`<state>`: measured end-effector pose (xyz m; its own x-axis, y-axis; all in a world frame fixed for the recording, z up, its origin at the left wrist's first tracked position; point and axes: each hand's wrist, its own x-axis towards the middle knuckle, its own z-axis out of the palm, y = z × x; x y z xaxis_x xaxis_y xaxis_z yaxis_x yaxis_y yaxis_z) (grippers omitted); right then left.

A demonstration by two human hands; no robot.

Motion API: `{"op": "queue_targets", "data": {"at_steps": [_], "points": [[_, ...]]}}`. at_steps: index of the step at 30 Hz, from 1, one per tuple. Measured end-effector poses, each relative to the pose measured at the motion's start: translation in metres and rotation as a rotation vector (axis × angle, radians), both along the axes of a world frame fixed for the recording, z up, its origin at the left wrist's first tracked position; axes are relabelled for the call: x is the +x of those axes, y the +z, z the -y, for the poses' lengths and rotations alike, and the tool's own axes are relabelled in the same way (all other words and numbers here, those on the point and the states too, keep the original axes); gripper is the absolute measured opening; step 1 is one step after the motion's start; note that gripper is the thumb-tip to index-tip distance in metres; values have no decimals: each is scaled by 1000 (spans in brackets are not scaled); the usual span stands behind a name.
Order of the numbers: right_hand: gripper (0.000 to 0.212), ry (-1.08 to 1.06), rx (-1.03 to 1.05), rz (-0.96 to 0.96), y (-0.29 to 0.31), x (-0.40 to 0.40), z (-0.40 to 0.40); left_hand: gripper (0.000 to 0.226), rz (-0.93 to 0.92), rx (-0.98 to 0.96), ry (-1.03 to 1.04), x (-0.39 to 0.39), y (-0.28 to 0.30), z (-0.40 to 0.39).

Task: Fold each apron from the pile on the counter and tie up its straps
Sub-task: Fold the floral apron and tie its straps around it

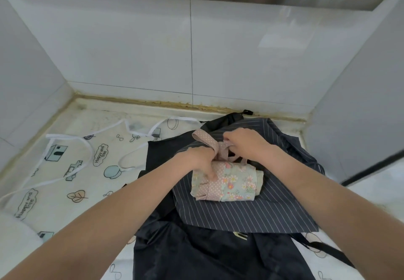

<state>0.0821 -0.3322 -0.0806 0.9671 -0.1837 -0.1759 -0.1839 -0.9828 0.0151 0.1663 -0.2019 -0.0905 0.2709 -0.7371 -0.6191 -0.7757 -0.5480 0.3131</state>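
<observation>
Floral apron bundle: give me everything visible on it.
The floral apron bundle is a compact fold of pale green fabric printed with pink and yellow flowers, trimmed in pink polka-dot cloth. A polka-dot band wraps its left part. It lies flat on the striped apron. The left hand presses fingers on its upper left. The right hand pinches the polka-dot straps just above it; the knot looks unfinished.
</observation>
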Motion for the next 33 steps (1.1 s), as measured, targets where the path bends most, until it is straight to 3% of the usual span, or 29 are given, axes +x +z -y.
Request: {"op": "queue_targets", "data": {"at_steps": [6,9,15,16,18,19,24,27,30,33], "points": [[21,-154,214,-69,50,-26,-17,68,184,48,-118,-19,17,7],[30,-301,441,-183,69,-35,-26,58,223,55,-145,-26,14,-1],[16,-455,484,-603,64,-67,-40,44,282,6,-187,-34,14,-12],[26,-472,507,-607,56,-74,-42,43,293,5,-198,-36,13,-12],[59,-507,545,-537,39,-84,-46,44,309,2,-223,-41,13,-10],[64,-510,547,-472,33,-88,-48,45,319,-1,-236,-43,13,-9],[49,-473,344,-334,16,-102,-64,43,317,-63,-234,-53,7,-6],[32,-561,313,-226,5,-111,-60,44,163,-102,-126,-42,5,-14],[52,-656,315,-102,8,-112,-53,68,-96,-119,18,-27,5,-23],[49,-675,386,-29,19,-108,-48,76,-300,-176,107,-19,15,-30]]}}
